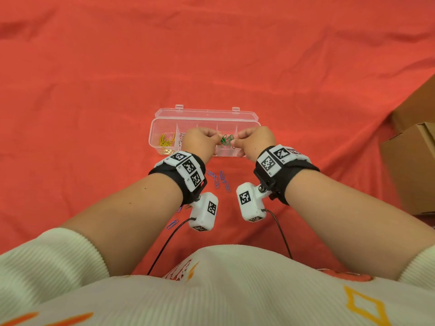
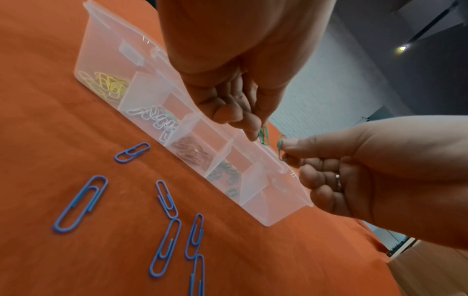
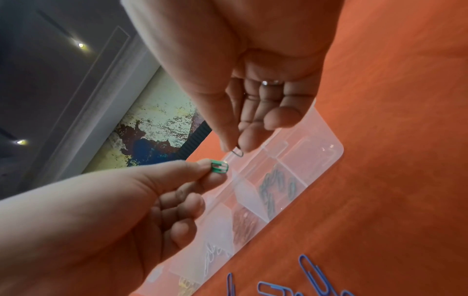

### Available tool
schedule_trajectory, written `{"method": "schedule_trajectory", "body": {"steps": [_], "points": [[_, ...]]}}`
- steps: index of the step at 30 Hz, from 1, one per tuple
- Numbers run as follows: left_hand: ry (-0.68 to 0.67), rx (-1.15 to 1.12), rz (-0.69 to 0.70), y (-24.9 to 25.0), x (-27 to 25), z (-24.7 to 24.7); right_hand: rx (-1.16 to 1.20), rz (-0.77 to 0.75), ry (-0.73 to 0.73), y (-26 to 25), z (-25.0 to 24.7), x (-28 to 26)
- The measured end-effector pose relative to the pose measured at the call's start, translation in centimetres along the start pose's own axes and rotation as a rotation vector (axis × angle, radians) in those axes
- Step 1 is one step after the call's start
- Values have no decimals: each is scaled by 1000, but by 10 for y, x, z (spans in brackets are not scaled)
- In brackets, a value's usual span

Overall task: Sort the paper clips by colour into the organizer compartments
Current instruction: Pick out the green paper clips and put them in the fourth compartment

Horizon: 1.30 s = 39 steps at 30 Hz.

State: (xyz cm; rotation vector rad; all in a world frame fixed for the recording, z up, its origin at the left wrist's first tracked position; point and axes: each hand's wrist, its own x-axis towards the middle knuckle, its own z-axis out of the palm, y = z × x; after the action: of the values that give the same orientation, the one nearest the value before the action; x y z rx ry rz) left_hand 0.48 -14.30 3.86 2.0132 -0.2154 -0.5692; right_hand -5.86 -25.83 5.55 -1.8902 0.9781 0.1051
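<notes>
Near the bench's front edge, blue paper clips (image 2: pixel 78 204) are lying loose on the red cloth (image 1: pixel 94 78), not yet sorted. Beyond them, toward the middle, the left hand (image 1: pixel 200 141) and right hand (image 1: pixel 255 140) are each pinching green paper clips (image 1: pixel 227 139) above the organizer (image 1: pixel 162 114), likely separating linked ones. Next they are needing release over the green compartment (image 2: pixel 225 174).

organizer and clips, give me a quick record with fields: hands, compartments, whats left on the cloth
left hand: pinches green paper clips above the organizer
right hand: pinches one green paper clip
lid: open, lying flat behind
compartments, left to right: yellow clips; white clips; reddish clips; green clips; last one holds nothing
unsorted: blue paper clips on the red cloth
beside: cardboard boxes, right edge
</notes>
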Motion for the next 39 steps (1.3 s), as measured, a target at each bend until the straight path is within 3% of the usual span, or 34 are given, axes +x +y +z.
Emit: {"method": "schedule_trajectory", "body": {"steps": [7, 12, 18, 23, 26, 28, 36, 39], "points": [[-133, -138, -97, -3, 3, -1, 41, -10, -16, 4, 5, 3], [-125, -27, 41, -12, -8, -20, 14, -141, 19, 12, 5, -11], [-64, 188, 135, -54, -36, -56, -190, -77, -180, 43, 22, -23], [-94, 469, 7, -99, -54, -76, -332, 27, -73, 62, 45, -29], [-88, 509, -101, -115, -66, -82, -352, 15, -17, 64, 55, -34], [-129, 520, -100, -121, -74, -82, -346, -5, -17, 61, 62, -38], [-293, 553, -10, -125, -85, -90, -457, -254, -311, 50, 99, -66], [-329, 557, 6, -125, -83, -93, -557, -308, -354, 48, 109, -71]]}}
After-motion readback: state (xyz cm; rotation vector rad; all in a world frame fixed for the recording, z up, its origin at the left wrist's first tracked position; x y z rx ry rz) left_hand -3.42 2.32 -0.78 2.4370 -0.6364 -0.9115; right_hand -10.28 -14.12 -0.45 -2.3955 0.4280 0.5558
